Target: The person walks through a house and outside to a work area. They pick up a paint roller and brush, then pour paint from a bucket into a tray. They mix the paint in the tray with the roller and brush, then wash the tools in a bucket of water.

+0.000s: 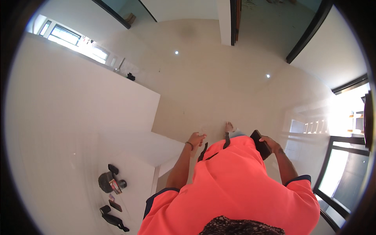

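Observation:
My left hand [196,139] hangs beside my body, a dark band [190,145] round its wrist. Its fingers are loosely bent and a little apart, and I see nothing in them. On the other side, my right hand [271,143] is closed on the edge of a dark, flat smartphone [260,145], held at my hip. Between the hands are my orange-red shirt [239,176] and dark straps [226,140] at its front edge. A bare foot [229,126] shows on the floor just beyond the shirt.
A large white counter [78,117] fills the left, its corner near my left arm. On it lie a dark cap [105,181], a black pouch [111,221] and small items. Glossy beige floor [196,86] stretches ahead to doorways. A dark-framed glass door [340,168] stands right.

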### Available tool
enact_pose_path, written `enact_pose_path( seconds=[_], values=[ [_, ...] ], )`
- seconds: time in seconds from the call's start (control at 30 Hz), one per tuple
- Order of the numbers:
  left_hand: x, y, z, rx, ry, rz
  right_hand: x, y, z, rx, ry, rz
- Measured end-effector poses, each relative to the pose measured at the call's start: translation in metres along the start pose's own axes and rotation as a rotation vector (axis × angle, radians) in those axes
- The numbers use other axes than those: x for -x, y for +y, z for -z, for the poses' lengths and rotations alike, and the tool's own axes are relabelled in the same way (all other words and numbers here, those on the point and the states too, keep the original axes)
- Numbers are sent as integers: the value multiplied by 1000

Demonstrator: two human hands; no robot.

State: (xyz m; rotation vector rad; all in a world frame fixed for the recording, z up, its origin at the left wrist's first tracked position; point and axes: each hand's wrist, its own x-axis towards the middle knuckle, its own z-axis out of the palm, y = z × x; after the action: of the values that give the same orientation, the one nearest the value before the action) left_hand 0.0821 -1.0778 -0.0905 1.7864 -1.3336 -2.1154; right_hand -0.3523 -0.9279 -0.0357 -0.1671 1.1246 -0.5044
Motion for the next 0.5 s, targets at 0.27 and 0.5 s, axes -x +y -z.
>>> enact_pose_path(
  seconds=[0.27, 0.5],
  values=[
    [-147, 169, -51, -580, -484, -418, -97, -97, 39, -8, 215, -218],
    [-225, 272, -13, -879, -446, -441, -161, -214, 10, 176, 280, -350]
  ],
)
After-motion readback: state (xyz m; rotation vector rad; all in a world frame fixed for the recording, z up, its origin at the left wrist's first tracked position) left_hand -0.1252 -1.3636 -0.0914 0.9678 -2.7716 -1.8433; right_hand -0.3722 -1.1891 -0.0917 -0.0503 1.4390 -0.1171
